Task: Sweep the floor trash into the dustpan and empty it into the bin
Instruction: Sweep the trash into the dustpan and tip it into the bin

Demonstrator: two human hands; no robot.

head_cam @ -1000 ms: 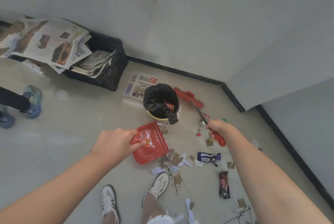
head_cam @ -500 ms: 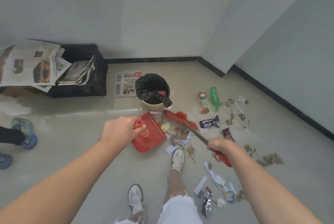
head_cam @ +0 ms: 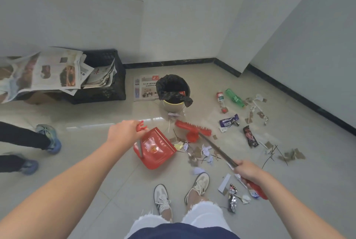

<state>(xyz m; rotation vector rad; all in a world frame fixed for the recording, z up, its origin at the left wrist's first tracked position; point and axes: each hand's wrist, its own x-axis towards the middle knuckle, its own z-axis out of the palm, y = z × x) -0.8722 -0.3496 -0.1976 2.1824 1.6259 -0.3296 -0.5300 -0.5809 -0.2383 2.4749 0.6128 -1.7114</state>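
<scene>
Left hand (head_cam: pixel 123 132): fingers curled round the red handle of the dustpan (head_cam: pixel 156 150), firm hold. The dustpan sits low on the tiled floor (head_cam: pixel 92 163), in front of the person and tilted, its open edge facing right toward a cluster of paper and cardboard scraps (head_cam: pixel 196 154) just beside it. Right hand (head_cam: pixel 247 170): closed round the dark shaft of the broom (head_cam: pixel 192 128), just above the shaft's red end grip. The red broom head lies beyond the scraps, between them and the bin (head_cam: pixel 173 106); whether the bristles touch the floor cannot be confirmed. The bin is a pale bucket lined with a black bag, standing upright near the far wall, just past the dustpan and broom head. Further litter lies to the right, apart from the dustpan: a green bottle (head_cam: pixel 234 97), a small bottle (head_cam: pixel 220 99) with a red cap, a purple wrapper (head_cam: pixel 229 121) and a dark wrapper (head_cam: pixel 250 138). A newspaper (head_cam: pixel 144 88) lies flat on the floor, left of the bin. A black crate (head_cam: pixel 107 92) at the left wall holds more loose papers. The person's own white shoes (head_cam: pixel 198 183) stand just below the scraps. A second person's blue shoes (head_cam: pixel 50 138) appear at the left edge.
</scene>
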